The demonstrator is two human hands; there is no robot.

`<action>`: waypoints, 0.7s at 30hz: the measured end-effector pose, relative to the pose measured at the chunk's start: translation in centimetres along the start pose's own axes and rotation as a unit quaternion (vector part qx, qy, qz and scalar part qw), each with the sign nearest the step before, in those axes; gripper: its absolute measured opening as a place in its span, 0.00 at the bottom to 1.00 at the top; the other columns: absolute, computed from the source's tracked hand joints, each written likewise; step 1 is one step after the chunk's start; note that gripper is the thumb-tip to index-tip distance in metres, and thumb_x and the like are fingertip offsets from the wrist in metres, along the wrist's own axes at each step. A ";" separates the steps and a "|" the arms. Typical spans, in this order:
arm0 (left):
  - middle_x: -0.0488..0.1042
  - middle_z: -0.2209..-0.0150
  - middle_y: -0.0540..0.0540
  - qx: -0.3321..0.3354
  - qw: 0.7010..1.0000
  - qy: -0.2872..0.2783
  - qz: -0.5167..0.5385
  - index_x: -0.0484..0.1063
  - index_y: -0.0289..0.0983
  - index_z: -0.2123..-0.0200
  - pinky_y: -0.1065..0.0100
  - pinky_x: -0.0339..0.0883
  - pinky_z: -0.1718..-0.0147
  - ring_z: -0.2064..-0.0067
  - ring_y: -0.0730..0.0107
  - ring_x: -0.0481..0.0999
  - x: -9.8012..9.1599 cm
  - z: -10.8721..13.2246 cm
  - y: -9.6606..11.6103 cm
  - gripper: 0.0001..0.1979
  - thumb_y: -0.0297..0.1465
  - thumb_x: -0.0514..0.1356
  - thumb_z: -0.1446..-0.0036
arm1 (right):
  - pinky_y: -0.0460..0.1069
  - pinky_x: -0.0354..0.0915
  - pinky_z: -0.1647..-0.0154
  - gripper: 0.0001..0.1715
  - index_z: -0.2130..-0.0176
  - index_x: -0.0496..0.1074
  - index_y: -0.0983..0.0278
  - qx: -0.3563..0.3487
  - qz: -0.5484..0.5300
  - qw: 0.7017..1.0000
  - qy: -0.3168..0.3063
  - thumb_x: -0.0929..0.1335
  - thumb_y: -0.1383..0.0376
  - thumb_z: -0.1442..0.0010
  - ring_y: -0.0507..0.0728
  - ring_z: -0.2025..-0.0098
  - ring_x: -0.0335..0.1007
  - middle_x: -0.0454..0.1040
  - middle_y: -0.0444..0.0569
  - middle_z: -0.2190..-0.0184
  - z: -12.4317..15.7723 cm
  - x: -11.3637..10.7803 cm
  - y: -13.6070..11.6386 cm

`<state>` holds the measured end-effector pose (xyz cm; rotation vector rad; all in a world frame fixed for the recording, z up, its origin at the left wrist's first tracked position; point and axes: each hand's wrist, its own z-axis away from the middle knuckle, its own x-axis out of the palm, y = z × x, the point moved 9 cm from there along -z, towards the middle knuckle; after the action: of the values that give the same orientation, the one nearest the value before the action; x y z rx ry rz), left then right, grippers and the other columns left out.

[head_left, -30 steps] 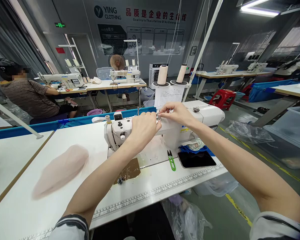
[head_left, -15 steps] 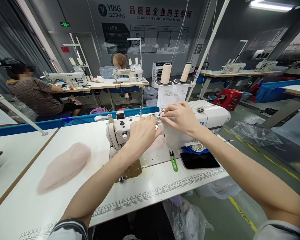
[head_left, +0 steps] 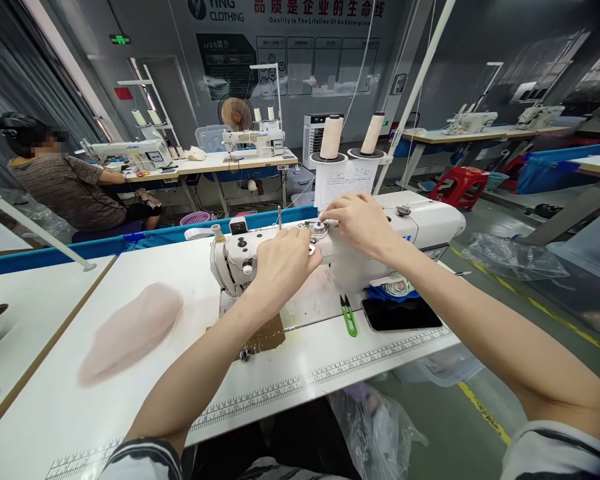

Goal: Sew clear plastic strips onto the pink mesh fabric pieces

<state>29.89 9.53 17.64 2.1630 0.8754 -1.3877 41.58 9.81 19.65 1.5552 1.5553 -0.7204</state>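
A white sewing machine (head_left: 420,217) stands in front of me, with both hands at the top of its arm. My left hand (head_left: 287,257) lies curled over the near side of the arm, thumb and fingers closed by a small pale piece; what they hold is hidden. My right hand (head_left: 363,223) is just behind the round bobbin winder (head_left: 319,229), fingertips pinched close above it. Whatever is in that pinch is too small to make out. Green thread snips (head_left: 349,316) lie on the table below, beside a black phone (head_left: 401,313).
Sheer pink fabric (head_left: 133,333) lies on the left of the table (head_left: 180,393). A printed ruler strip (head_left: 300,385) runs along the front edge. Two thread cones (head_left: 331,138) stand behind the machine. A person (head_left: 65,180) sits at another machine, far left. A red stool (head_left: 460,187) stands right.
My right hand has drawn slightly up and away from the bobbin winder, which now shows more fully. The left hand has stayed nearly in place. The view has shifted slightly.
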 end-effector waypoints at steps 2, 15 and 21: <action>0.77 0.61 0.45 -0.003 1.000 0.001 0.003 0.71 0.38 0.60 0.66 0.58 0.73 0.57 0.60 0.76 0.0 0.0 0.0 0.10 0.37 0.53 0.34 | 0.55 0.53 0.54 0.24 0.64 0.80 0.62 0.013 0.003 1.000 -0.008 0.60 0.81 0.46 0.59 0.57 0.70 0.81 0.49 0.59 0.1 -0.2 -0.2; 0.77 0.64 0.46 0.012 1.000 0.027 -0.003 0.70 0.38 0.62 0.66 0.48 0.76 0.59 0.59 0.76 0.0 0.1 0.0 0.10 0.36 0.52 0.34 | 0.50 0.60 0.71 0.10 0.57 0.71 0.62 0.201 0.019 0.954 -0.221 0.65 0.60 0.36 0.62 0.65 0.76 0.79 0.55 0.65 14.5 6.6 -1.9; 0.77 0.64 0.45 0.014 1.000 0.023 -0.015 0.71 0.38 0.62 0.65 0.51 0.76 0.59 0.58 0.77 -0.2 0.0 0.1 0.10 0.36 0.52 0.35 | 0.51 0.65 0.71 0.20 0.51 0.70 0.70 0.216 0.036 0.937 -0.270 0.61 0.78 0.42 0.65 0.61 0.78 0.79 0.64 0.65 17.1 12.5 -3.5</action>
<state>29.90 9.39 17.83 2.2190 0.9148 -1.3787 41.61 1.64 -0.21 1.5265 0.9633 -1.3835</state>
